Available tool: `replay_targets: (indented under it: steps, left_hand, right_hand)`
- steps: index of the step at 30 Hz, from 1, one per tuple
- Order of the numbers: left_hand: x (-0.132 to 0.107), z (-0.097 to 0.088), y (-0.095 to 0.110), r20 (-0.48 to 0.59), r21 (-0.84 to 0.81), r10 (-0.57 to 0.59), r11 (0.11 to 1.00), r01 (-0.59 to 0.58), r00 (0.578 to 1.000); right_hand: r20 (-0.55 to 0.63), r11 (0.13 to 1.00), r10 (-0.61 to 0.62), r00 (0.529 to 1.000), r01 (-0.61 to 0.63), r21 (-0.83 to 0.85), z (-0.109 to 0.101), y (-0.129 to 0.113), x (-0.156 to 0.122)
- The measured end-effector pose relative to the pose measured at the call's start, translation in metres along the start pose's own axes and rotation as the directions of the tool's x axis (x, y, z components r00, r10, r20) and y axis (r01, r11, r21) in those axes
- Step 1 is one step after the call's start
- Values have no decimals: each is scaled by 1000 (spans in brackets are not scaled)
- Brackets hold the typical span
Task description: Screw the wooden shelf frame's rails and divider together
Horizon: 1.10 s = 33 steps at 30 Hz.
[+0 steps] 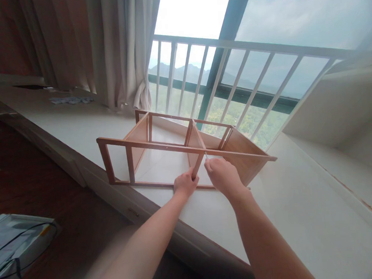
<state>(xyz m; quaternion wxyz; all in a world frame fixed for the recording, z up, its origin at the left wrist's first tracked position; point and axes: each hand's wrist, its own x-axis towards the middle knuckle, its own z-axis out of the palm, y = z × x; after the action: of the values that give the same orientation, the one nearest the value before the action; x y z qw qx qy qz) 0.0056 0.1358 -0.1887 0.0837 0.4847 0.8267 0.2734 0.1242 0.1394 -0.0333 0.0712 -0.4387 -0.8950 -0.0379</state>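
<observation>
A small wooden shelf rack [161,147] lies on its side on the white window ledge, its frame bars and board panels joined together. My left hand [185,183] is closed around the near edge of the middle shelf board [198,166], low in the frame. Just to the right, my right hand [223,174] is closed on a thin metal tool [206,155], whose tip meets the upper long bar where the middle board joins it. Most of the tool is hidden by the fingers.
Behind the rack stands a white railing [249,45] before the window. A grey curtain [116,51] hangs at left, with a crumpled cloth [71,100] on the ledge [274,218]. On the dark floor at lower left sits a white box [37,243] with black cables.
</observation>
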Motion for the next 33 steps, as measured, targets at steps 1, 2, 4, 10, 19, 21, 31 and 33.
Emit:
replay_targets:
  steps: [1,2,4,10,19,21,31,33]
  left_hand:
    - [0,0,0,0,0,1,1000,-1,1000]
    - [0,0,0,-1,0,2,1000,-2,1000]
    - [0,0,0,0,0,3,1000,-3,1000]
    - [0,-2,1,11,-1,2,1000,-2,1000]
    - [2,0,-1,42,2,17,1000,-17,999]
    - [3,2,-1,49,8,14,1000,-14,999]
    - [5,3,-1,73,19,18,1000,-20,997]
    - [5,2,-1,80,16,21,1000,-23,997]
  right_hand:
    - [-14,1000,0,1000,0,11,2,1,1]
    - [-33,1000,-2,999,3,28,4,2,2]
    - [-72,992,-7,997,16,122,11,4,4]
    - [3,512,107,994,-58,857,30,-3,14]
    - [188,-401,95,978,-135,906,30,-30,5]
    - [176,-508,54,983,-124,852,32,-32,5]
    - [188,-713,-62,980,-176,679,31,-35,5]
    - [199,-723,-58,978,-179,667,29,-36,5]
